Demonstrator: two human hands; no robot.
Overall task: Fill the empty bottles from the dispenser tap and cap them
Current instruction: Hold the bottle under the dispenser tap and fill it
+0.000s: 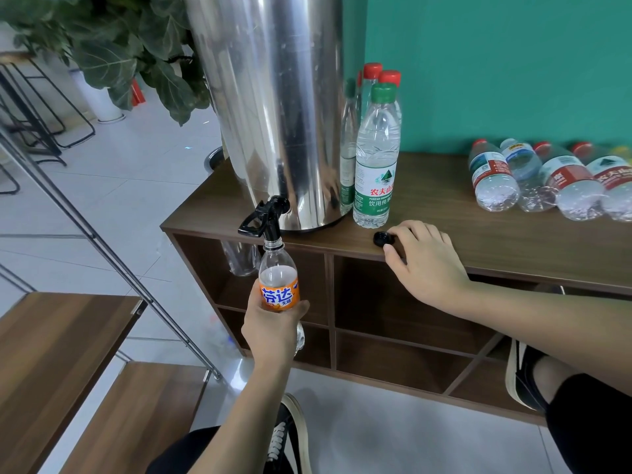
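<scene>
In the head view, the left hand (272, 325) grips the orange-label bottle (278, 285) around its middle and holds its open mouth right up under the black tap (265, 217) of the big silver dispenser (273, 107), straight above that hand. The right hand (425, 260) rests on the brown cabinet top (478, 241) with its fingertips touching the small black cap (383, 239), just to its left, though I cannot tell if it pinches it. To fill well, I think the bottle should stay straight and snug under the tap, and the cap should stay close for later.
</scene>
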